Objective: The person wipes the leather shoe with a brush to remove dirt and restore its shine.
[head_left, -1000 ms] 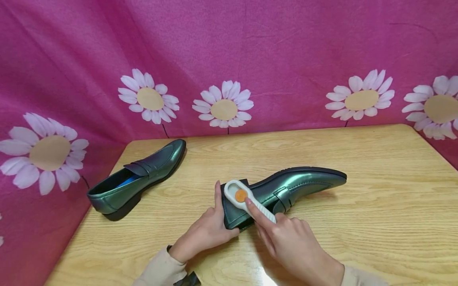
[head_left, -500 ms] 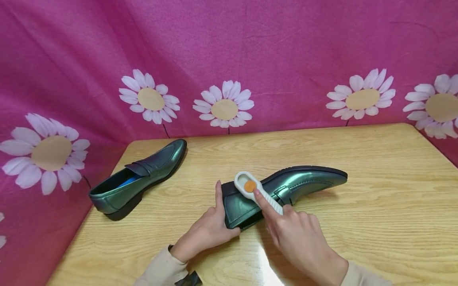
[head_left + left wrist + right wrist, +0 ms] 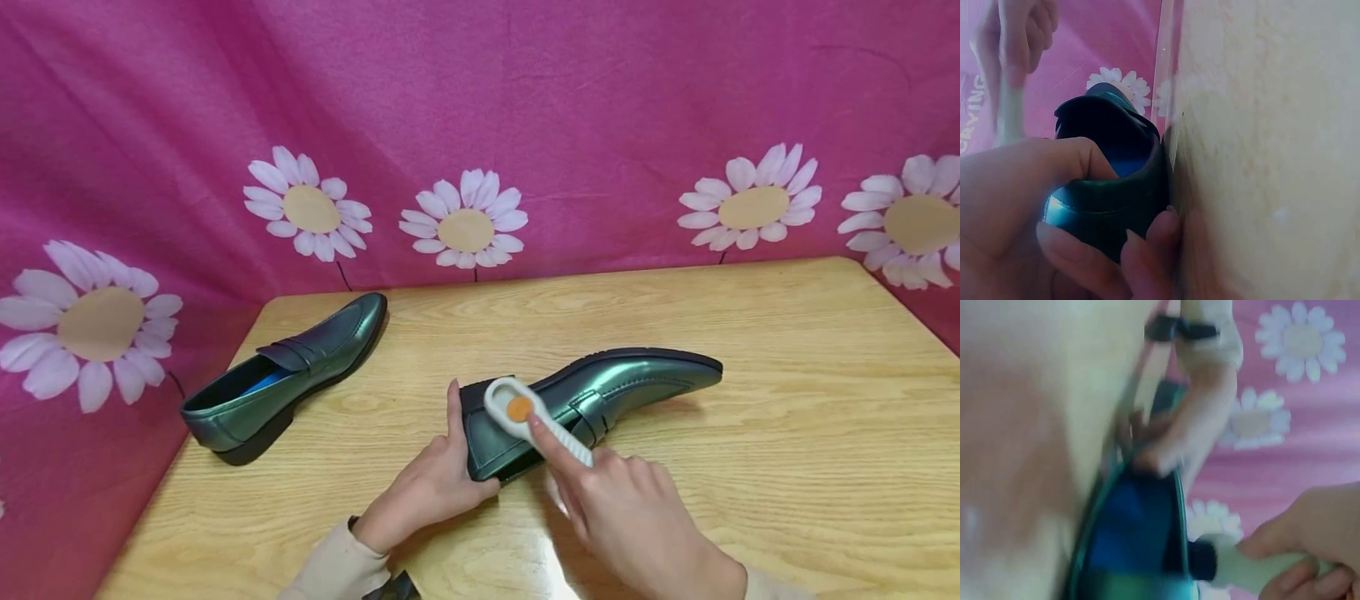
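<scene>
A dark green, shiny loafer (image 3: 637,379) lies tipped on its side on the table, toe to the right. My left hand (image 3: 429,490) grips its heel; in the left wrist view the thumb reaches inside the opening and the fingers (image 3: 1085,259) curl around the outside. In my right hand (image 3: 630,508) is a white-handled shoe brush (image 3: 567,439) with an orange button, the index finger on the button. Seen from the right wrist, the brush's black head (image 3: 1203,559) meets the shoe's side; the head view hides that contact. Blue lining (image 3: 1125,531) shows inside the shoe.
A matching loafer (image 3: 300,367) stands upright at the table's left edge. Behind the wooden table (image 3: 787,467) hangs a pink cloth (image 3: 600,108) printed with white daisies. A small dark strap (image 3: 393,587) shows by the left sleeve.
The right hand has slid the brush up and right along the shoe's side, then back down and slightly left. The left hand and both loafers hold their places.
</scene>
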`<state>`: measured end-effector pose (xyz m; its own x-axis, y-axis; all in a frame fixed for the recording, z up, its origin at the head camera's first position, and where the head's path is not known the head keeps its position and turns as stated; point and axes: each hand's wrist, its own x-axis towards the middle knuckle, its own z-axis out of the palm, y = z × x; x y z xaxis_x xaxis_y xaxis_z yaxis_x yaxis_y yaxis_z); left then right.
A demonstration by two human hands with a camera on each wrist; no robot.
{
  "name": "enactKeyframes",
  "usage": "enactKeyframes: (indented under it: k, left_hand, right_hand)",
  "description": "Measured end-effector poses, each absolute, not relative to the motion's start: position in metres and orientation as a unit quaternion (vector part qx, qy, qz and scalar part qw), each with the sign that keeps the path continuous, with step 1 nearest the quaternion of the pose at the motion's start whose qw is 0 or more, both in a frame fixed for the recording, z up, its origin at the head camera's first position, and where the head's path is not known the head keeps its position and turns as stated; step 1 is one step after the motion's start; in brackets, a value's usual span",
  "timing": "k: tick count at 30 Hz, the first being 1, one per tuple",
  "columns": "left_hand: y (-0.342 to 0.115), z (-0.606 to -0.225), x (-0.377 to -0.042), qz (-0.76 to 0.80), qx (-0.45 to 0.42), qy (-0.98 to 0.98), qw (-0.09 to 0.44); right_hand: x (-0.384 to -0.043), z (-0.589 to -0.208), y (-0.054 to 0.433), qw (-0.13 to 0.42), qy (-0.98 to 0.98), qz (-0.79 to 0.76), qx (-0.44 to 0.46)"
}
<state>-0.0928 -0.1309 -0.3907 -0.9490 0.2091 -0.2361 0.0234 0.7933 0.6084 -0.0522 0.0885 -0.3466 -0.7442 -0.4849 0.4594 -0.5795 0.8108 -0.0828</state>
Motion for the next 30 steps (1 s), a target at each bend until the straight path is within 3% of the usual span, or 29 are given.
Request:
enactKeyframes:
  k: [8, 19, 26, 30]
  left_hand:
    - [-0.129, -0.39, -0.093, 0.298, 0.049, 0.94, 0.162]
    - [-0.131, -0.39, -0.094, 0.309, 0.065, 0.936, 0.158]
    - [-0.135, -0.394, -0.091, 0.325, 0.136, 0.93, 0.103]
    - [-0.133, -0.394, -0.092, 0.323, 0.114, 0.931, 0.124]
  right_hand:
    - [-0.062, -0.335, 0.103, 0.221, -0.948, 0.099, 0.207]
    - [-0.048, -0.354, 0.079, 0.193, -0.933, 0.123, 0.279]
    - [-0.042, -0.368, 0.065, 0.195, -0.909, 0.145, 0.34]
    - [-0.043, -0.366, 0.069, 0.209, -0.911, 0.129, 0.332]
